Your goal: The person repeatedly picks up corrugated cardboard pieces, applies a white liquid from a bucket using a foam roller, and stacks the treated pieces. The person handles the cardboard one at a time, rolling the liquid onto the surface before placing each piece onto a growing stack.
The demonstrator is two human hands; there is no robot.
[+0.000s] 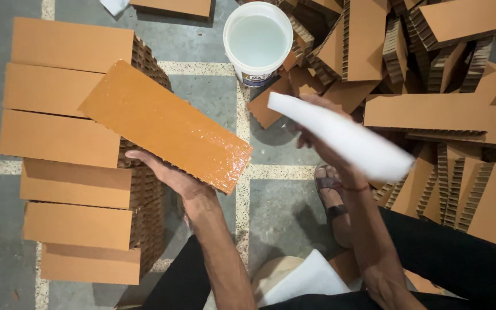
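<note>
My left hand [165,172] holds a brown cardboard honeycomb block [165,123] from underneath, tilted, its top face wet and glossy with glue. My right hand [322,143] grips a white cloth-like applicator [345,138], blurred, held just right of the block and below a white bucket [258,40] filled with white glue. My sandalled foot [331,195] rests on the floor below the right hand.
A stack of several cardboard blocks [67,155] lies on the left. A loose pile of honeycomb cardboard pieces [431,86] fills the right. A white sheet [305,278] lies by my knees. The floor is grey concrete with pale lines [242,172].
</note>
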